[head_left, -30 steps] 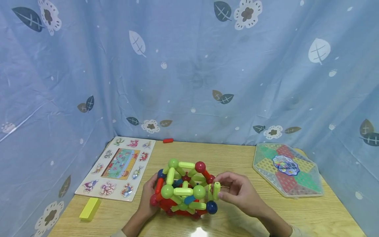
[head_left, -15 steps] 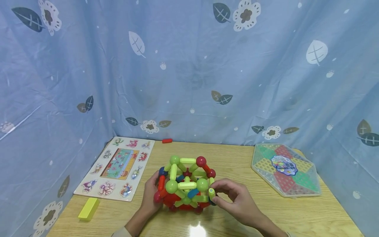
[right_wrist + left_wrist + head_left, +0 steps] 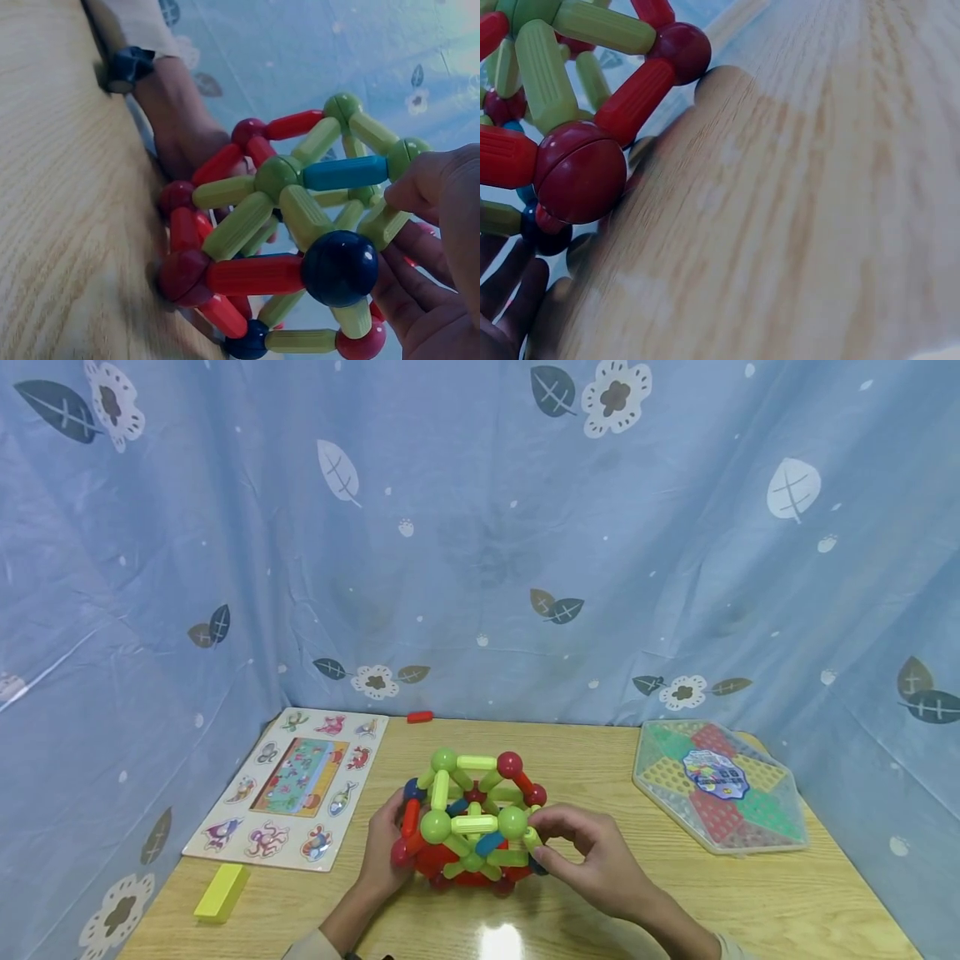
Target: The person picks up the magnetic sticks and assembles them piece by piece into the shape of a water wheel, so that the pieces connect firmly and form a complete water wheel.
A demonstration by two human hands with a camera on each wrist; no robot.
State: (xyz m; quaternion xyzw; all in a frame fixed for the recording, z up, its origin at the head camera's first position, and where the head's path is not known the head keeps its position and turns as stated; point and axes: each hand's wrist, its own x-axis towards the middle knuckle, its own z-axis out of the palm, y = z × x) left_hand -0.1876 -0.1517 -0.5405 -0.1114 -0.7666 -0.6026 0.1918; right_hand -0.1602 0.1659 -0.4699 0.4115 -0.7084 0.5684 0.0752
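A ball-and-stick magnetic structure (image 3: pixel 474 823) of lime, red and blue sticks joined by coloured balls stands on the table. My left hand (image 3: pixel 384 852) holds its left side, fingers partly hidden behind it. In the left wrist view, fingers (image 3: pixel 521 300) show just below a dark blue ball (image 3: pixel 546 232). My right hand (image 3: pixel 596 864) pinches a lime stick (image 3: pixel 532 838) between thumb and fingers. In the right wrist view this stick (image 3: pixel 384 225) slants between a green ball (image 3: pixel 406 156) and a large dark blue ball (image 3: pixel 340 268), one end right at the green ball.
A picture puzzle board (image 3: pixel 330 839) lies at the left, with a yellow block (image 3: pixel 222 893) in front of it. A loose red stick (image 3: pixel 420 717) is at the back edge. A clear hexagonal case (image 3: pixel 757 843) of coloured pegboards lies at the right. Blue curtain (image 3: pixel 480 543) hangs behind.
The right hand has brought the pinched lime stick leftward from beside the structure to the green ball's side, tilting it from upright. The structure has shifted slightly right and turned a little.
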